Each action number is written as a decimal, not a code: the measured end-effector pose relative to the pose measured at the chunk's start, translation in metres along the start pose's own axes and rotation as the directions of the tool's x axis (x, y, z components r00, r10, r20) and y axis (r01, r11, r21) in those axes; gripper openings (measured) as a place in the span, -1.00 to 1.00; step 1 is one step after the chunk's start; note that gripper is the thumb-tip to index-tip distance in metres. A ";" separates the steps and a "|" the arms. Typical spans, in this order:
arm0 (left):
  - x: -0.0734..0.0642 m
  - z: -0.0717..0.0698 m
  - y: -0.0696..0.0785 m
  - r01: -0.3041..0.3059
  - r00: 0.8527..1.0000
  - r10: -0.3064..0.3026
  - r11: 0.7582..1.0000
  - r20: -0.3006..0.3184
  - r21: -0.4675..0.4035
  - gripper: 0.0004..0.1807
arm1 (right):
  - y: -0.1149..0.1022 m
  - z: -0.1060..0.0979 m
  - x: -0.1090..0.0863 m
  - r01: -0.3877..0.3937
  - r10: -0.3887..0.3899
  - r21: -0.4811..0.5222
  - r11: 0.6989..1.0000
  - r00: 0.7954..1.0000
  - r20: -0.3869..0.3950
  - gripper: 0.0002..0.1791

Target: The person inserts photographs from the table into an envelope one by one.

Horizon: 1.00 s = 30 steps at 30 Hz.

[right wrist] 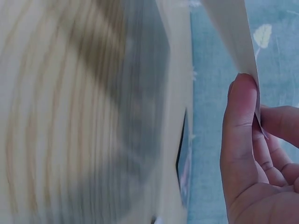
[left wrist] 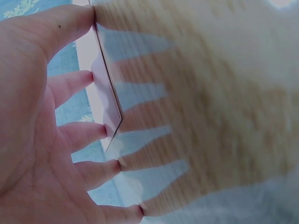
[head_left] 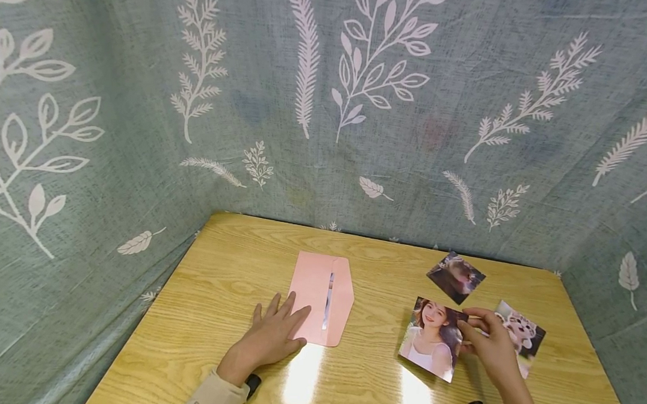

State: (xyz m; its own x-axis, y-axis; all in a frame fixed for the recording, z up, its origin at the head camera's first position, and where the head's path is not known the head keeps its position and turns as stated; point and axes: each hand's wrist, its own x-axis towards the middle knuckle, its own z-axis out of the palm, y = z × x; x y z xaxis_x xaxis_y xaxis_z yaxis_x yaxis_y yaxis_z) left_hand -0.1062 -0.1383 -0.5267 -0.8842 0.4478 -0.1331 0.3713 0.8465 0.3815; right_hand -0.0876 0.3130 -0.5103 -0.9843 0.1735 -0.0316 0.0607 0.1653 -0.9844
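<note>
- Left hand (head_left: 271, 338), fingers spread, touching pink paper envelope (head_left: 310, 286)
- Right hand (head_left: 492, 348) pinching glossy rectangular portrait photograph (head_left: 430, 342)
- Dark square photograph (head_left: 456, 276) beyond right hand; rectangular animal photograph (head_left: 525, 335), partly hidden, at its right
- Yellow wooden tabletop (head_left: 379, 289) between hands; far edge (head_left: 365, 239) beyond both, before grey-green leaf-patterned cloth (head_left: 410, 200)

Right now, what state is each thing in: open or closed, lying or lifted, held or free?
Envelope: lying flat, flap open, picture showing in its opening
Portrait: lifted, pinched by the right hand
Dark photo: lying on the table, free
Rightmost photo: lying free, partly hidden
Left hand: fingers spread, touching the envelope
</note>
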 end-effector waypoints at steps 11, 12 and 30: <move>0.001 0.002 -0.001 0.008 1.000 -0.008 1.000 0.009 0.001 -0.26 | -0.008 0.030 0.003 -0.009 0.008 -0.073 0.997 1.000 -0.009 -0.60; 0.001 0.002 -0.001 0.004 1.000 -0.004 1.000 0.006 -0.001 -0.26 | -0.009 0.032 0.003 -0.007 0.006 -0.070 0.998 1.000 -0.007 -0.61; 0.000 0.000 0.000 0.005 1.000 -0.005 1.000 0.007 0.000 -0.26 | -0.024 0.079 0.025 -0.008 0.007 0.038 0.999 1.000 0.008 -0.64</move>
State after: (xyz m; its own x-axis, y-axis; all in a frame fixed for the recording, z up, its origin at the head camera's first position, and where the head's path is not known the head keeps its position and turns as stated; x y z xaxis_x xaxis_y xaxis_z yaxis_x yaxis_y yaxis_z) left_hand -0.1063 -0.1382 -0.5270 -0.8840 0.4457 -0.1410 0.3671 0.8487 0.3808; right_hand -0.1264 0.2362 -0.5014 -0.9851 0.1673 -0.0403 0.0621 0.1273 -0.9899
